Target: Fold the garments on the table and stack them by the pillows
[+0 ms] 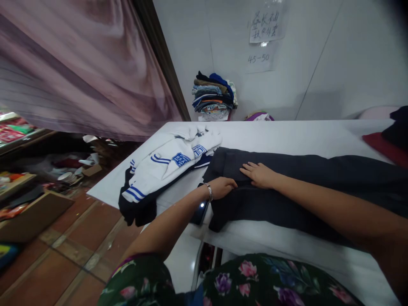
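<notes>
A pair of black trousers (296, 168) lies stretched across the white table, one end near the middle and the rest running off to the right. My left hand (222, 187), with a silver bracelet at the wrist, has its fingers closed on the fabric near the left end. Flat on the cloth rests my right hand (259, 174), fingers spread. To the left is a white garment (164, 161) with blue stripes and blue lettered patches, lying over dark clothing (140, 212). A dark phone (200, 212) lies partly under my left forearm.
A stack of folded clothes (214, 95) stands against the wall behind the white table (270, 131). Dark red and black cloth (387, 146) lies at the far right. A pink curtain (95, 63) hangs at left, above a tiled floor (83, 225) with cardboard boxes (35, 216).
</notes>
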Action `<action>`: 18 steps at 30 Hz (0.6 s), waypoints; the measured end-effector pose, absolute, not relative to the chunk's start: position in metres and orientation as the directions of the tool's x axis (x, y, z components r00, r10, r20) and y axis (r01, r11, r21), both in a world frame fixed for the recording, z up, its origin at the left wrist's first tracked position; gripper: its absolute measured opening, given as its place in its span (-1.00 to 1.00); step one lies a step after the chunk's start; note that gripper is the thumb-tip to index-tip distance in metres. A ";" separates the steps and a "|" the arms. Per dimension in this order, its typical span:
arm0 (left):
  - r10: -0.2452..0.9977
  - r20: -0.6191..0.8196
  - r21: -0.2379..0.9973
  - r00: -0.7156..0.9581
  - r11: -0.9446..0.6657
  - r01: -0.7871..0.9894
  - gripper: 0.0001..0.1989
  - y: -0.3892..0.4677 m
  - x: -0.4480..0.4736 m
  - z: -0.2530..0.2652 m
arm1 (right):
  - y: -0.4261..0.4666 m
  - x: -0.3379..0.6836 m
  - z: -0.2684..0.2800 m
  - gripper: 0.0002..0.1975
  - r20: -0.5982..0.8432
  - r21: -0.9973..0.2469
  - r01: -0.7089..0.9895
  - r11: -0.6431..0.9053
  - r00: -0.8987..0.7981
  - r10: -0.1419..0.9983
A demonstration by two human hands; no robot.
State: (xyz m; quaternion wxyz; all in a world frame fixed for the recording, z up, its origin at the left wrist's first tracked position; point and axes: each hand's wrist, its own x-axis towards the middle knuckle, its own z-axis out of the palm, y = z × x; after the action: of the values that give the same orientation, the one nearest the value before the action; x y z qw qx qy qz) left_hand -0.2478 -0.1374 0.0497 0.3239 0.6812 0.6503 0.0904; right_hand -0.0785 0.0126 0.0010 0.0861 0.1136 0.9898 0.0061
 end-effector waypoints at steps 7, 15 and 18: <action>0.905 -0.385 0.326 0.179 -0.049 0.944 -0.54 -0.129 -0.257 0.040 | 0.005 -0.099 -0.001 -0.48 -0.055 0.144 0.315 0.938 -0.944 0.326; 0.905 -0.284 -0.021 0.317 -0.336 0.942 -0.85 -0.116 -0.264 0.054 | 0.052 -0.101 0.041 -0.54 0.049 -0.288 0.519 0.805 -0.831 0.554; 0.932 -0.219 0.014 0.290 -0.294 0.956 -0.87 -0.109 -0.281 0.072 | 0.062 -0.097 0.053 -0.54 0.083 -0.412 0.487 0.770 -0.822 0.564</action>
State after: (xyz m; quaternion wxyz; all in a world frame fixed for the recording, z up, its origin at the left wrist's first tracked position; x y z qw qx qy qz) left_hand -0.2810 -0.1091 0.0719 0.0710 0.8000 0.5898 -0.0848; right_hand -0.0972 0.0625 0.0529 -0.1014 0.2809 0.9353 -0.1897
